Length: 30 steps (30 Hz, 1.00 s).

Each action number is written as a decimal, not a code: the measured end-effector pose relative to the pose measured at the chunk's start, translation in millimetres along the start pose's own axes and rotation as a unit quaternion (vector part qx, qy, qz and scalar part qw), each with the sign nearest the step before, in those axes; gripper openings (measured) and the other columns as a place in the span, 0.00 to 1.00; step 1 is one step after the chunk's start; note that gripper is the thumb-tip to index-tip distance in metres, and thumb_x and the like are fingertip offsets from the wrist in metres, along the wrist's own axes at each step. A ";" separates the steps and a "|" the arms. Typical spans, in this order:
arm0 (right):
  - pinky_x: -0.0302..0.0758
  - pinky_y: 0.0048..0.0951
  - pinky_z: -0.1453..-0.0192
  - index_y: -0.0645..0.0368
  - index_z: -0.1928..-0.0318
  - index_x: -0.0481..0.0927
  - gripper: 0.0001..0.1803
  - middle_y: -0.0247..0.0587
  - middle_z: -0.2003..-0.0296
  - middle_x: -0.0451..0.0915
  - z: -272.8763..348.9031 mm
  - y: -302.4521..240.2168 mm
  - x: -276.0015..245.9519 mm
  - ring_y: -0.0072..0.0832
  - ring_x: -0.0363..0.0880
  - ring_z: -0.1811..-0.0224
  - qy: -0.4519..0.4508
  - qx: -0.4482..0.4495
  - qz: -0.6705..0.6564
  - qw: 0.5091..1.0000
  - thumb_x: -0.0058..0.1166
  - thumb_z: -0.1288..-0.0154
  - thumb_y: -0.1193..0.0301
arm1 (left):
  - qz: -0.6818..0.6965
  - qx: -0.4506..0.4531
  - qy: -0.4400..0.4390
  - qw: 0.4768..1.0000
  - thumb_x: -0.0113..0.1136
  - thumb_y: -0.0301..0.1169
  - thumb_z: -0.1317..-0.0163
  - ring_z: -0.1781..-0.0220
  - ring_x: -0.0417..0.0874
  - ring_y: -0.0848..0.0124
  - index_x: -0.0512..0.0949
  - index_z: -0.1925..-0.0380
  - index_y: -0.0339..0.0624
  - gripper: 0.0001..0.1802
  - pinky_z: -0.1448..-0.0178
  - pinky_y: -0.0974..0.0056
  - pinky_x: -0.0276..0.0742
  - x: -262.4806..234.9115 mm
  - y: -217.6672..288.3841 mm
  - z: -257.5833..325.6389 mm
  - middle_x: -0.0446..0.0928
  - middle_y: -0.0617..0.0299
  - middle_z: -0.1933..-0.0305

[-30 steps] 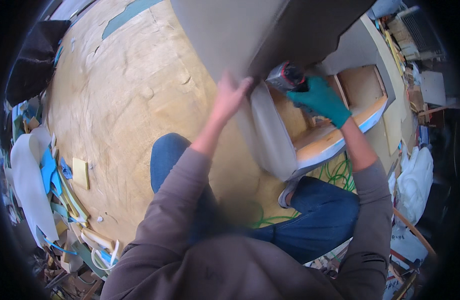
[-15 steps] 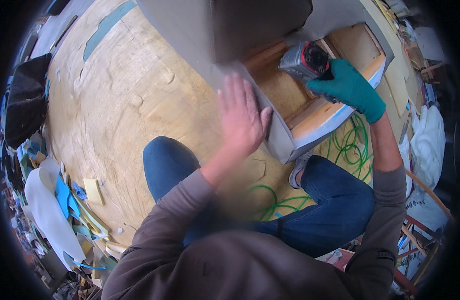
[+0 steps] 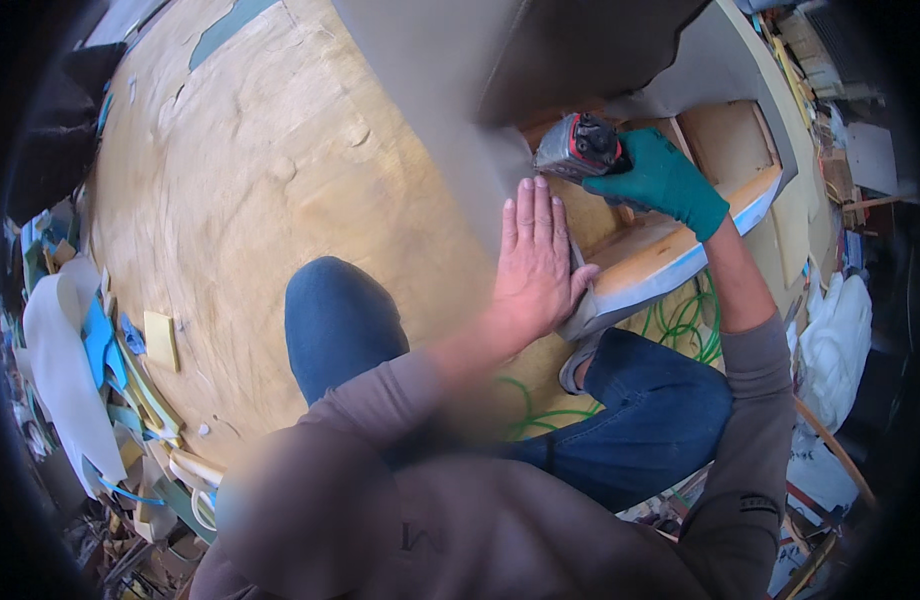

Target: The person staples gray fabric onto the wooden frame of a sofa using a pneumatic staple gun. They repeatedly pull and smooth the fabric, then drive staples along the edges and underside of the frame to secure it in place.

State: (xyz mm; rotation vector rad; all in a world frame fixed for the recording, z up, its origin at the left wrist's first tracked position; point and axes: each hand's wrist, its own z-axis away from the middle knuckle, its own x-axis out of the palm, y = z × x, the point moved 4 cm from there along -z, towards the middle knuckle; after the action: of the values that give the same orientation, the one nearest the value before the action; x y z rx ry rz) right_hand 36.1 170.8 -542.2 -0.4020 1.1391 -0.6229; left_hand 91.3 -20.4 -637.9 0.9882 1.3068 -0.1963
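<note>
Though grey fabric [image 3: 430, 120] hides the frame's far end, the flat left hand [image 3: 535, 260] presses it, fingers together. The gloved right hand [image 3: 665, 180] grips a staple gun [image 3: 578, 148] on the wooden frame [image 3: 670, 250], far right. Scraps [image 3: 110, 350] litter the plywood floor [image 3: 260, 200] at left.

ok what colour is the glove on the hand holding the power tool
Teal green, on the right hand gripping the grey-and-red tool; the head view shows it.

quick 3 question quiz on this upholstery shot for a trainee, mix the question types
1. True or false: the left hand lies flat, fingers together, on the grey fabric.
2. Which hand wears the green glove? A left B right
3. Fill in: the right hand grips a grey and red ____.

Key: 1 true. 2 B. 3 power tool, held against the wooden frame, above the green hose.
</note>
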 end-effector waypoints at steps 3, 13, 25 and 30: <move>0.84 0.33 0.57 0.63 0.57 0.90 0.21 0.42 0.72 0.90 -5.7 -8.9 -0.1 0.27 0.89 0.69 0.007 -0.025 0.014 1.000 0.75 0.36 0.56 | -0.010 0.020 -0.028 0.999 0.51 0.62 0.21 0.06 0.42 0.39 0.61 0.18 0.21 0.53 0.06 0.38 0.36 6.4 10.0 -1.4 0.52 0.31 0.10; 0.83 0.28 0.67 0.61 0.47 0.91 0.25 0.41 0.67 0.92 -20.0 3.9 -24.2 0.22 0.87 0.71 -0.007 -0.014 0.025 1.000 0.80 0.37 0.57 | 0.115 -0.014 0.184 0.976 0.63 0.37 0.23 0.11 0.57 0.36 0.73 0.21 0.42 0.33 0.11 0.34 0.54 -3.7 -34.6 -7.8 0.58 0.37 0.12; 0.86 0.40 0.50 0.60 0.49 0.92 0.24 0.51 0.61 0.93 -40.7 23.0 -25.6 0.40 0.95 0.59 -0.084 -0.104 0.079 0.988 0.79 0.35 0.54 | 0.187 -0.283 0.208 0.917 0.60 0.30 0.26 0.14 0.59 0.26 0.70 0.20 0.44 0.34 0.15 0.30 0.60 6.6 -18.4 -24.3 0.50 0.27 0.11; 0.87 0.41 0.48 0.57 0.45 0.92 0.24 0.52 0.57 0.93 -42.7 20.0 -23.1 0.43 0.95 0.56 -0.154 -0.106 0.119 0.975 0.78 0.33 0.55 | 0.205 -0.339 0.192 0.898 0.63 0.33 0.25 0.14 0.59 0.25 0.70 0.19 0.53 0.35 0.16 0.27 0.60 6.4 -14.7 -26.8 0.52 0.29 0.12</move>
State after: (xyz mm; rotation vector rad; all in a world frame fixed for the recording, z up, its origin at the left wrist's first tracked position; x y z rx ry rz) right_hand -4.8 201.7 -553.6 -0.5158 0.9386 -0.2181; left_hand 64.9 -8.0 -649.0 0.6796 1.3368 0.7743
